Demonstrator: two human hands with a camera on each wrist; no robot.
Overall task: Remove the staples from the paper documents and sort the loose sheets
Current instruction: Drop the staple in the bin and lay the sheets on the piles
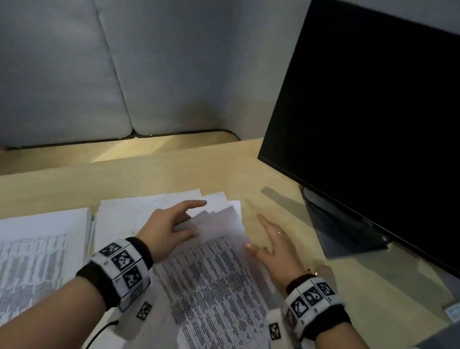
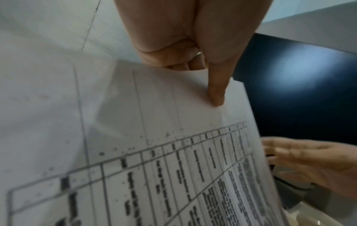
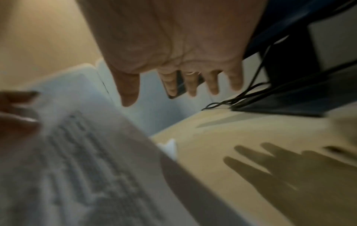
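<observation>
A bundle of printed table sheets [image 1: 217,284] lies slanted across the desk in front of me, its far end lifted. My left hand [image 1: 175,224] pinches that far end; in the left wrist view the thumb [image 2: 216,91] lies on top of the sheets [image 2: 173,168] with the fingers underneath. My right hand [image 1: 274,247] hovers just right of the bundle's edge, fingers straight and spread, holding nothing. The right wrist view shows its palm [image 3: 173,53] over the desk and the blurred sheets [image 3: 86,168]. No staple or staple remover can be made out.
A second paper pile [image 1: 15,263] lies at the left and more white sheets [image 1: 130,211] lie under the bundle. A dark monitor [image 1: 390,122] on its stand [image 1: 346,233] fills the right, with cables [image 3: 241,97] behind. A small white item [image 1: 456,312] sits by the desk's right edge.
</observation>
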